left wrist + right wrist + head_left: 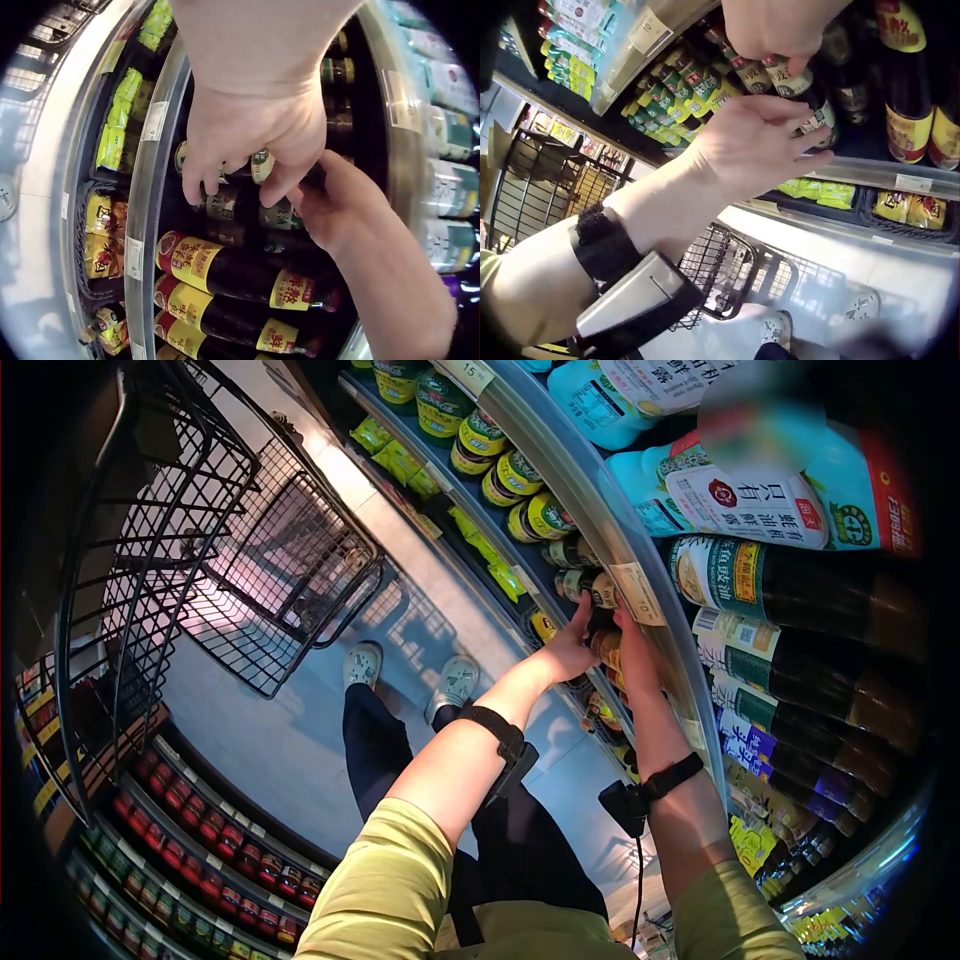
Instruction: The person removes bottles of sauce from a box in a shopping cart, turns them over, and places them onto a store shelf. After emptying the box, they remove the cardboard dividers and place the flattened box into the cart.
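A dark sauce bottle with a pale label [786, 78] lies on its side among similar bottles in the shelf. My left hand [568, 652] [259, 127] [754, 150] is at its base end, thumb on one side and fingers on the other. Toward its other end, my right hand [635, 645] [341, 199] [780, 30] holds the bottle, with a fingertip against the label in the right wrist view. Part of the bottle is hidden behind the hands and in shadow.
Yellow-labelled bottles [214, 266] lie beside the hands. A clear shelf edge with a price tag [636, 594] runs close to the right forearm. Large bottles [740, 490] fill the upper shelf; green packets [485, 550] lie lower. A black cart [150, 530] stands at left.
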The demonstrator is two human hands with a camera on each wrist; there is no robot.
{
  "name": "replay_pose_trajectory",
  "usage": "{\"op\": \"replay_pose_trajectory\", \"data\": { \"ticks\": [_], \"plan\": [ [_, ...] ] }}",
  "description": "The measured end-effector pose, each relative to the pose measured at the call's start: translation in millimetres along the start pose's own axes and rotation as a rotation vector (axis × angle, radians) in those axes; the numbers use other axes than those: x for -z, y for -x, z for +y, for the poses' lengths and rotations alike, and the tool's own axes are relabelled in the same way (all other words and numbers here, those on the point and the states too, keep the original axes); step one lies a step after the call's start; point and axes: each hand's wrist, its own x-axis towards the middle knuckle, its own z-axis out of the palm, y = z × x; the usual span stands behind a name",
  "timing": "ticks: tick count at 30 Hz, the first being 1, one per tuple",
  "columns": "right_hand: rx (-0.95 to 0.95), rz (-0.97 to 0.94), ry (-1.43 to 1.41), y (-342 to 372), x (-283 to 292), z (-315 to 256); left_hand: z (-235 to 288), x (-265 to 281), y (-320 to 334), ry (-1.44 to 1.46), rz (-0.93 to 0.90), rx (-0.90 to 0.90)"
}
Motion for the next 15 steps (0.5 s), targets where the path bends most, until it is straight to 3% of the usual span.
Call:
{"op": "replay_pose_trajectory", "data": {
  "ticks": [2, 4, 5, 7, 9, 11, 13, 15],
  "plan": [
    [0.004, 0.011, 0.09, -8.4, -8.9, 20.1, -5.2, 3.2, -2.7, -0.083, -0.009, -0.031],
    [0.218, 0.068, 0.116, -9.6, -15.6, 30.5, -6.0, 4.9, -1.6, -0.045, -0.009, -0.034],
    [0.217, 0.066, 0.116, -6.0, -13.9, 30.3, -5.8, 4.4, 0.2, -0.006, -0.011, -0.039],
    [0.275, -0.026, 0.111, 7.9, -4.2, 20.3, -6.8, 0.6, 5.8, -0.025, 0.04, -0.064],
    [0.195, -0.024, 0.021, 35.1, 7.0, -14.0, -8.1, -2.6, 17.7, -0.052, 0.096, -0.101],
    [0.128, -0.023, -0.077, 60.9, 13.6, -25.8, -13.8, -5.2, 41.7, -0.112, 0.148, -0.026],
    [0.154, -0.125, -0.219, 87.1, 11.6, -18.8, -34.1, -4.3, 66.8, -0.292, 0.22, -0.143],
    [0.174, -0.518, -0.125, 105.6, 25.0, -31.1, -6.7, -8.4, 127.4, -0.353, 0.161, -0.19]
  ]
}}
